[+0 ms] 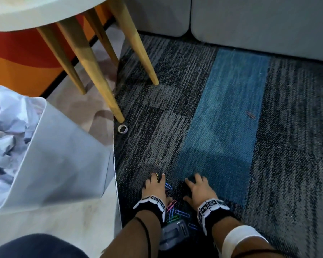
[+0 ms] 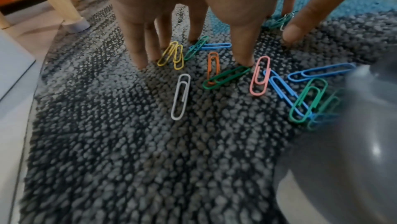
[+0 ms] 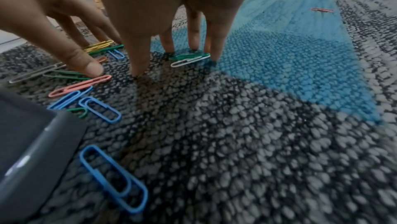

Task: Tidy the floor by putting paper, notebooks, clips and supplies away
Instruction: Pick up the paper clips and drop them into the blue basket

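Two bare hands on the grey-and-black woven carpet (image 1: 157,127), both spread with fingers straight and holding nothing — that is how I log them.

Left hand (image 1: 154,187): fingertips (image 2: 140,61) pressed down into the carpet among scattered coloured paper clips. Just beside them lie two yellow paper clips (image 2: 171,55), an orange paper clip (image 2: 213,68) crossed by a dark green paper clip (image 2: 226,77), a white paper clip (image 2: 181,96) and a pink paper clip (image 2: 260,75).

Right hand (image 1: 198,189): fingertips (image 3: 137,68) planted at the edge of the blue carpet stripe (image 1: 226,108), two of them touching a green and white pair of paper clips (image 3: 190,59).

Blue paper clips (image 3: 99,109) lie between the wrists, next to a grey plastic container (image 1: 172,233) that sits on the carpet close to my forearms; one large blue paper clip (image 3: 114,178) lies just beside its wall.

One stray pink paper clip (image 1: 250,114) sits well apart on the stripe's far edge.

Also entered: a small white tape roll (image 1: 122,129) at the foot of a wooden table leg (image 1: 101,75), and a pale bin of crumpled white paper (image 1: 7,131) on the left — standing on the smooth floor.
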`<move>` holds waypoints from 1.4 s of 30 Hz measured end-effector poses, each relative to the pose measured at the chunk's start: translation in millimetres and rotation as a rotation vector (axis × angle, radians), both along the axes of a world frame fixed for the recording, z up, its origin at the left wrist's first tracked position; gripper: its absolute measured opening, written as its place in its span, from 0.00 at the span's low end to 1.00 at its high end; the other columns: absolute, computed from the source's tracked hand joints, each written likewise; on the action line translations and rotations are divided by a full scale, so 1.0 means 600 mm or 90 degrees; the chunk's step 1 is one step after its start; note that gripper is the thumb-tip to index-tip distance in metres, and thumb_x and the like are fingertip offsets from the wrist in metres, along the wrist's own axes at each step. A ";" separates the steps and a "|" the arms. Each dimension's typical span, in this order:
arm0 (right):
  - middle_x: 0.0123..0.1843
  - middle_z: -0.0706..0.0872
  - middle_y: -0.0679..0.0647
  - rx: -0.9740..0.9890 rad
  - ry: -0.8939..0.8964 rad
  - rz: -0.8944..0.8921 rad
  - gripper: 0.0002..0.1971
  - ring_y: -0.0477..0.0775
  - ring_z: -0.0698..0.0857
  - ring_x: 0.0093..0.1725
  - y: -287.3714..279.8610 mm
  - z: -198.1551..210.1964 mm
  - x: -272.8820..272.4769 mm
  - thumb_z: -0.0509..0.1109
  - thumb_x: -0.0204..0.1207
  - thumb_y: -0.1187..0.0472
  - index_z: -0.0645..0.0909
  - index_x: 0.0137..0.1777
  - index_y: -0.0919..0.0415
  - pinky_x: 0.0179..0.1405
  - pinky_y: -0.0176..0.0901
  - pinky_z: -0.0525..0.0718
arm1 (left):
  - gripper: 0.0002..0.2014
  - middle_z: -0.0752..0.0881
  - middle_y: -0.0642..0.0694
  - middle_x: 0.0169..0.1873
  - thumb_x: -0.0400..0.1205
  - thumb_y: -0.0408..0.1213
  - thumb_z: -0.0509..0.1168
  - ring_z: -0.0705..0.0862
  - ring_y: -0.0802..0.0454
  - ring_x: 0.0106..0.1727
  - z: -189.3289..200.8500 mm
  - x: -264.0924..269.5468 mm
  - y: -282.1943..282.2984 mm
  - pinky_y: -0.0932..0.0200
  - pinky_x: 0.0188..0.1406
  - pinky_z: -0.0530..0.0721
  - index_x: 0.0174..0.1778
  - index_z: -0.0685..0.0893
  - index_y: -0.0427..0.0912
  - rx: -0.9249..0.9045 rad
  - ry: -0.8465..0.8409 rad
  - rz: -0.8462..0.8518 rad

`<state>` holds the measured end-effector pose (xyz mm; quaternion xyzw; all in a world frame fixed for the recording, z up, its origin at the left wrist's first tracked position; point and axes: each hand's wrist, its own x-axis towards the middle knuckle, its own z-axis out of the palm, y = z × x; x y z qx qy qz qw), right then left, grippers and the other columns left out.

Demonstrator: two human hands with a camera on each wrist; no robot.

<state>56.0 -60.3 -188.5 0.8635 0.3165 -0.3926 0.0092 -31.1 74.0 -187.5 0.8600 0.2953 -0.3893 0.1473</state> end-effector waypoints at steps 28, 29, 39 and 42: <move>0.73 0.65 0.63 0.050 0.079 0.260 0.23 0.67 0.74 0.68 0.018 -0.015 -0.040 0.66 0.76 0.60 0.72 0.71 0.59 0.68 0.54 0.75 | 0.23 0.67 0.36 0.70 0.76 0.19 0.60 0.71 0.35 0.70 -0.005 0.018 0.024 0.41 0.68 0.76 0.67 0.71 0.39 -0.075 -0.061 0.060; 0.73 0.66 0.64 0.059 0.087 0.266 0.20 0.67 0.76 0.66 0.019 -0.016 -0.045 0.64 0.77 0.62 0.74 0.70 0.61 0.66 0.53 0.77 | 0.22 0.68 0.36 0.69 0.76 0.18 0.59 0.72 0.35 0.69 -0.005 0.018 0.024 0.42 0.67 0.76 0.66 0.72 0.38 -0.078 -0.060 0.067; 0.65 0.81 0.65 0.044 0.089 0.204 0.17 0.64 0.80 0.65 0.023 -0.016 -0.023 0.60 0.76 0.66 0.78 0.65 0.65 0.67 0.50 0.78 | 0.13 0.82 0.39 0.50 0.78 0.21 0.55 0.78 0.41 0.42 0.016 0.017 0.041 0.50 0.41 0.77 0.49 0.75 0.45 -0.095 -0.085 0.115; 0.60 0.85 0.64 0.069 0.081 0.101 0.14 0.63 0.83 0.61 0.018 -0.008 -0.006 0.62 0.75 0.64 0.81 0.59 0.61 0.59 0.47 0.81 | 0.12 0.84 0.41 0.48 0.79 0.24 0.59 0.81 0.41 0.44 0.025 0.025 0.042 0.52 0.42 0.81 0.44 0.76 0.48 -0.099 -0.123 0.162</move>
